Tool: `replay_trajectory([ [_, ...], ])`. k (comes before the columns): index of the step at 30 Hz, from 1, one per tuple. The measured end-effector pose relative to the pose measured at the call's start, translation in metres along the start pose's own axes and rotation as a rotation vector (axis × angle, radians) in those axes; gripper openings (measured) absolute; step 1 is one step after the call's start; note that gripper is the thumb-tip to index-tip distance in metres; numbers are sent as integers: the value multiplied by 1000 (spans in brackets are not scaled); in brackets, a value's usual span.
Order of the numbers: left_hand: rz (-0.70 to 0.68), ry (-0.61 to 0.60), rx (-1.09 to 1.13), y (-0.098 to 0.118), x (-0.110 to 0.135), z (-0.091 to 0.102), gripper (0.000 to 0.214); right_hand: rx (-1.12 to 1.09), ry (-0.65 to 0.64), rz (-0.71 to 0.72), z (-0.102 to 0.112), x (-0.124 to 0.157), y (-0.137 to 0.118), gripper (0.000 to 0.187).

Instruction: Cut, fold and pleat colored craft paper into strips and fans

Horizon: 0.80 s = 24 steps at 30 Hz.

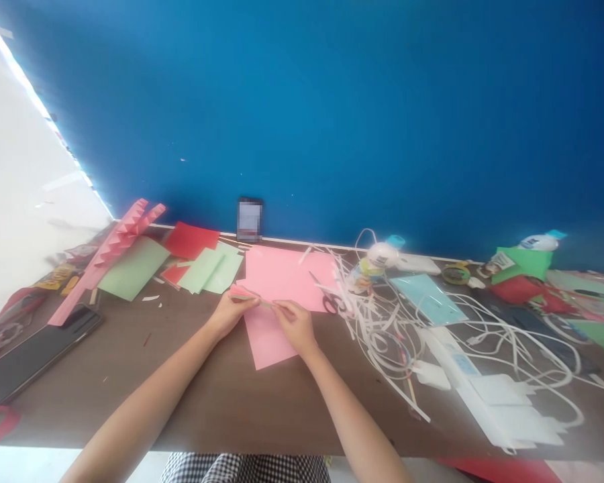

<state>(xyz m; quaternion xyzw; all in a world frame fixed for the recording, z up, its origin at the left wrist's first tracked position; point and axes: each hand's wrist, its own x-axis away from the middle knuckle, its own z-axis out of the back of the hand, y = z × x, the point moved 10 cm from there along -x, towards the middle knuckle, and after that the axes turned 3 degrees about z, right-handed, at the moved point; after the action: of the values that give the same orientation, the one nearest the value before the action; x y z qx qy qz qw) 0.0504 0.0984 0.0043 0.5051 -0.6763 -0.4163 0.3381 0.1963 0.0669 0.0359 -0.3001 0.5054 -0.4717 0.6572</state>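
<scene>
My left hand (231, 310) and my right hand (294, 324) meet over a pink paper sheet (266, 339) on the brown table (221, 396). Both pinch the ends of a thin pale stick or strip (266, 304) held between them, just above the pink paper. A larger pink sheet (282, 272) lies behind the hands. Scissors (327, 298) rest right of the right hand, on the pink sheet's edge.
Green sheets (209, 268) and red paper (191, 239) lie at back left, beside a pink accordion-folded piece (111, 251). A phone (249, 219) leans on the blue wall. White cables and paper strips (397, 329), a glue bottle (380, 258), tape (456, 274) crowd the right.
</scene>
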Motion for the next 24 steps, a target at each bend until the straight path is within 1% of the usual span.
replay_trajectory([
  [5, 49, 101, 101, -8, -4, 14, 22, -45, 10, -62, 3, -3, 12, 15],
  [10, 79, 138, 94, -12, -7, 26, 24, -167, -16, -173, 2, -6, 30, 20],
  [13, 82, 200, 79, -10, -9, 36, 27, -273, -27, -248, 1, -7, 40, 23],
  [15, 70, 208, 53, -6, -10, 39, 28, -305, -6, -275, 5, -9, 44, 23],
  [19, 39, 201, -25, 0, -10, 40, 27, -273, 37, -268, 15, -12, 46, 21],
  [24, 17, 197, -149, 6, -10, 47, 27, -250, 8, -250, 19, -13, 45, 17],
])
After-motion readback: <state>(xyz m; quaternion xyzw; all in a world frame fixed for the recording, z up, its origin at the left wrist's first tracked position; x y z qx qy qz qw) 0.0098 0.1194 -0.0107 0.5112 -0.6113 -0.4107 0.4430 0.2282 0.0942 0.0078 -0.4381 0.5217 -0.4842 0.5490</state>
